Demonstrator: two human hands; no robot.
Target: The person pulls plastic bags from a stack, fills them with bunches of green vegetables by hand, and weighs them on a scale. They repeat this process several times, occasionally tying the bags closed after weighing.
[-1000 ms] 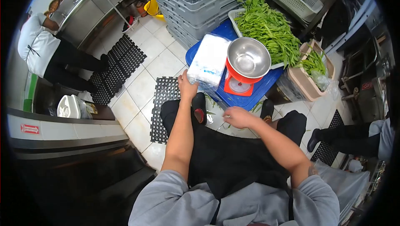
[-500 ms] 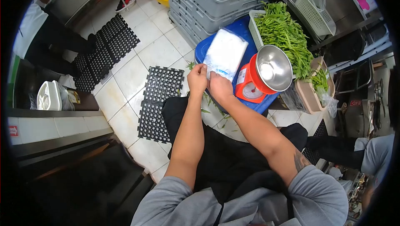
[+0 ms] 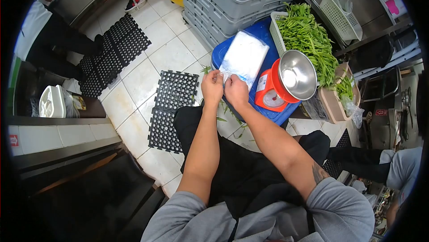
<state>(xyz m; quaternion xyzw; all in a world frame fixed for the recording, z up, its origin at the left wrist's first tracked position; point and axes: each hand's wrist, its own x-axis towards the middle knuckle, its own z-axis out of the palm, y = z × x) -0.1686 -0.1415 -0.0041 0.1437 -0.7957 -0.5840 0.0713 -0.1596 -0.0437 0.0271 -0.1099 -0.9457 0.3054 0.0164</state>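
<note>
A stack of clear-white plastic bags (image 3: 246, 54) lies flat on a blue plastic surface (image 3: 218, 58). At the near edge of the stack, my left hand (image 3: 212, 89) is closed in a pinch on a plastic bag. Beside it, my right hand (image 3: 236, 91) also pinches the bag, and thin clear film shows between the fingers of both. Right of the stack stands an orange dial scale (image 3: 271, 97) carrying a round metal bowl (image 3: 296, 74) with nothing visible inside. Long leafy greens (image 3: 308, 41) heap in a white basket (image 3: 276, 34) behind the scale.
Grey dishwasher racks (image 3: 223, 12) are stacked beyond the blue surface. A beige basket (image 3: 328, 108) with more greens sits at right. Black rubber mats (image 3: 172, 108) cover parts of the tiled floor. People stand at far left and far right; leaf scraps lie below my hands.
My hands have moved slightly apart at the edge of the bags, and more clear film shows between them. The stack, scale and greens appear shifted a little rightward in view.
</note>
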